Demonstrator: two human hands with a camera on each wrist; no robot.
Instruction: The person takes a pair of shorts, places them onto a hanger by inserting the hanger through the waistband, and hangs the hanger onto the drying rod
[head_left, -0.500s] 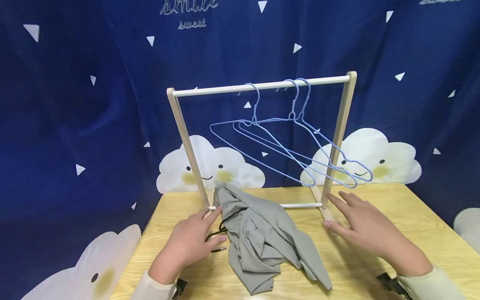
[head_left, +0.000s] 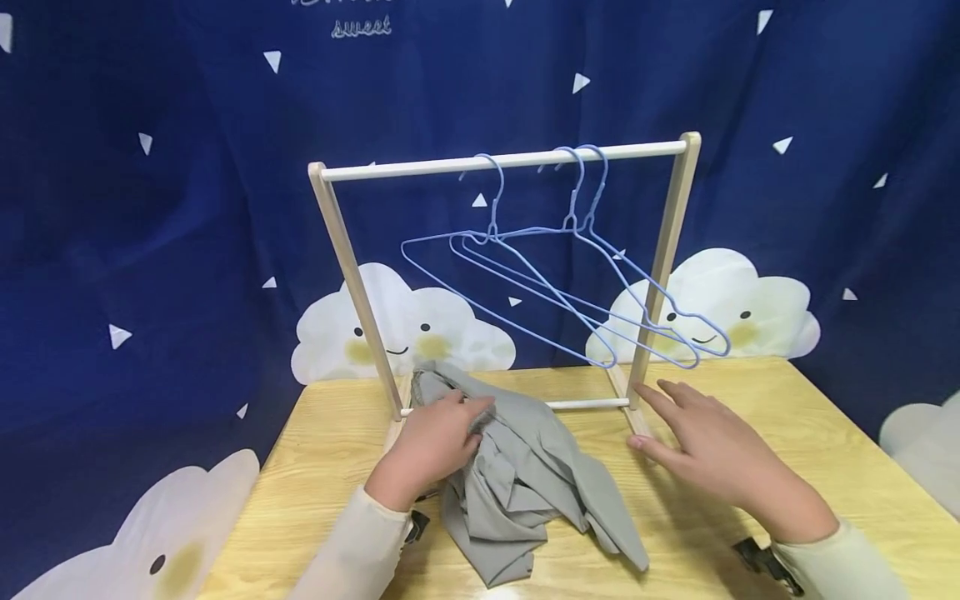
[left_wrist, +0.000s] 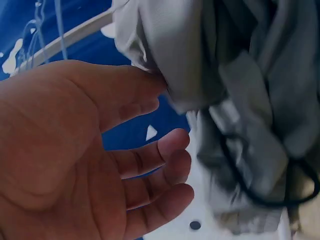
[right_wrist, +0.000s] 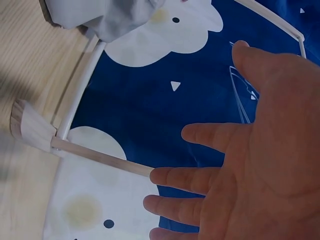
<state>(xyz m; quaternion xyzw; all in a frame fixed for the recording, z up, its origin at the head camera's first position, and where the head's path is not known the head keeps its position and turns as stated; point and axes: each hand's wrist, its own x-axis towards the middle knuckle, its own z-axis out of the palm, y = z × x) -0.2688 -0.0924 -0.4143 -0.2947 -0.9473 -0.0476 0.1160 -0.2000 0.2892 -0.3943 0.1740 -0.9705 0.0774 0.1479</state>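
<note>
A crumpled grey garment (head_left: 525,467) with a black drawcord (left_wrist: 250,192) lies on the table, partly across the rack's lower bar. My left hand (head_left: 431,446) is over its upper left part, fingers loosely bent and thumb apart from the index finger. In the left wrist view the thumb tip meets the cloth's edge; no firm grip shows. My right hand (head_left: 712,446) hovers by the rack's right foot, fingers spread, holding nothing. Several blue wire hangers (head_left: 573,221) hang from the top bar of the small wooden rack (head_left: 671,221).
The rack stands at the back of the light wooden table (head_left: 322,433). Its white lower bar (head_left: 588,405) runs close above the tabletop. Behind it hangs a dark blue curtain (head_left: 187,250) printed with clouds and triangles.
My left hand has moved right and slightly up, from beside the drawcord to over the garment. The right hand keeps its place by the rack's right foot. The head view has shifted slightly.
</note>
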